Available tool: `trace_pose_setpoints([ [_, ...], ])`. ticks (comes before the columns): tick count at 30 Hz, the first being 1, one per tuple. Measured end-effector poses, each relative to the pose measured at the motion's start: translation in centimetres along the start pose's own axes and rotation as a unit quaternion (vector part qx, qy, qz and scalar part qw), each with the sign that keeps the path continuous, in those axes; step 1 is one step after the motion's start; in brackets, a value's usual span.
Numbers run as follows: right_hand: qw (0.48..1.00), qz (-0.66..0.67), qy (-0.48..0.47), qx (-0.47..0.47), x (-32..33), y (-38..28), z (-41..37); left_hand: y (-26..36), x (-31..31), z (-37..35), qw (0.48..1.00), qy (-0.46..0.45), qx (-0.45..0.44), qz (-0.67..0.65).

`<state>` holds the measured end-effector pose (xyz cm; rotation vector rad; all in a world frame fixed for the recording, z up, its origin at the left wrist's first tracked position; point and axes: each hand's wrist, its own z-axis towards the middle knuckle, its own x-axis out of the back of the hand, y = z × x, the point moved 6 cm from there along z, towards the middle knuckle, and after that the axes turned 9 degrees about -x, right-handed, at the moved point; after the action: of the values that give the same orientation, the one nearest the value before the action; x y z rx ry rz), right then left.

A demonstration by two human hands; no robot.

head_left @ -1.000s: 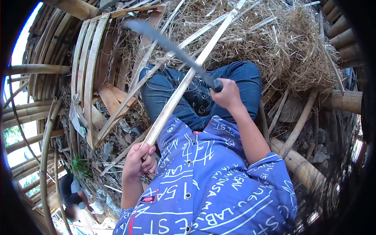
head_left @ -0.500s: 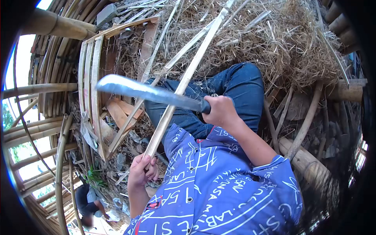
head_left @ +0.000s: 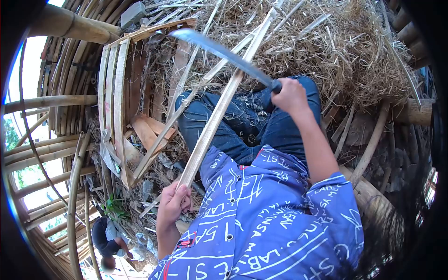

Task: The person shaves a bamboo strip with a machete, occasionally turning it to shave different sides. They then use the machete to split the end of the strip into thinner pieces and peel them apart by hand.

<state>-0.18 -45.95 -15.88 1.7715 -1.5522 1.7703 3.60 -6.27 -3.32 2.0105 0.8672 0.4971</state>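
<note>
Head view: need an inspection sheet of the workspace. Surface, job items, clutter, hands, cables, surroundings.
Surface: littered ground; the work crosses over the person's folded legs in jeans.
Job's things: long pale strip, slanting up from the lap; knife, blade across the strip, contact unclear.
Clutter: heap of fibrous shavings beyond the knees; brown wood pieces on the left.
Hands: left hand grips the strip's near end; right hand grips the knife's handle.
Cables: none identifiable; a thin dark line at far left could be cable or stick.
Surroundings: bamboo pole at upper left; another person at lower left.
</note>
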Motion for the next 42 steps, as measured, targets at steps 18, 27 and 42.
trace_pose_setpoints([
  [18,0.981,0.068,-0.138,0.121,-3.4,-5.4,-9.3,0.1,0.8,0.9,0.997,0.036,0.006,0.073],
  [27,0.969,-0.03,-0.153,0.189,-3.4,-6.6,-9.0,-0.4,0.4,1.0,0.995,0.046,-0.002,0.09],
  [42,0.987,-0.029,-0.034,0.156,-2.9,-4.1,-2.0,0.4,1.4,1.7,0.999,0.029,-0.017,0.034],
])
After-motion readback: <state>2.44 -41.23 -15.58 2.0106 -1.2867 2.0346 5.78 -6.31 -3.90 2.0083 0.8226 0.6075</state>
